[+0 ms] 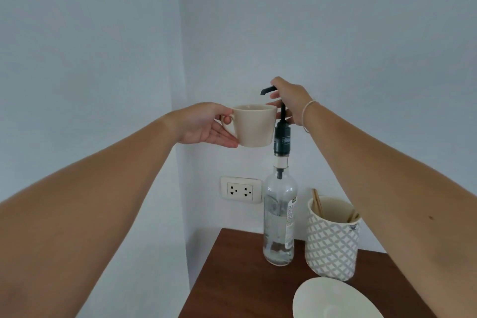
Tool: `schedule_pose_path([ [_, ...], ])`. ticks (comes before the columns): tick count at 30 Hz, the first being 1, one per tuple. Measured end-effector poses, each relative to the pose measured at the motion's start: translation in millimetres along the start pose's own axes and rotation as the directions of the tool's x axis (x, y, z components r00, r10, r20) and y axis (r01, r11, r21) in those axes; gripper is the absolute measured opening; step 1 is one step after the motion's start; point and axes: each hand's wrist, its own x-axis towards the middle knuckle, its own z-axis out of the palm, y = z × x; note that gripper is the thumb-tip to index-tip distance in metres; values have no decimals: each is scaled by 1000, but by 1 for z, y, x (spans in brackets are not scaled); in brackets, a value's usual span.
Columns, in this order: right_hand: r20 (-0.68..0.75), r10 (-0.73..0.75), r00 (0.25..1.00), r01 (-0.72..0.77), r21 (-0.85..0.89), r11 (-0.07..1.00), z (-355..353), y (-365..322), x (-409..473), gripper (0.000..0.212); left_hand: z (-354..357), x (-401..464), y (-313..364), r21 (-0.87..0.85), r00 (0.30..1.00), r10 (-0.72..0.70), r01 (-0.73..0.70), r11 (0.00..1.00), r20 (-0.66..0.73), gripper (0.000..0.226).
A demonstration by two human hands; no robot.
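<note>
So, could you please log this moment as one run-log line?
left hand holds cup below spout | right hand grips pump | bottle upright on table

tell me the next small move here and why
Probably press the pump down with the right hand: its stem stands extended above the bottle, its spout points over the open cup, which the left hand holds by the handle.

A clear glass bottle (280, 224) stands at the back left of the dark wooden desk (232, 279), with a black plastic pump (281, 137) in its neck. Just right of it stands a lattice-patterned ceramic holder (331, 248) with wooden sticks (317, 201) inside, and a white round saucer (333, 302) lies before it. A white wall socket (240, 190) sits behind, left of the bottle. The left grip (206, 124) holds a cream ceramic cup (254, 126) left of the pump, and the right grip (291, 100) clasps the pump's top.
</note>
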Motion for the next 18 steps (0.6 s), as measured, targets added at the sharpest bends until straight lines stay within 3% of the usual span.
schedule_pose_path([
  [12, -129, -21, 991, 23, 13, 1000, 9, 2, 10, 18, -5, 13, 1, -19, 999, 32, -31, 999, 40, 31],
  [18, -178, -39, 983, 58, 101, 993, 17, 5, 11, 12, -9, 14, 4, -21, 999, 37, -37, 999, 27, 31],
])
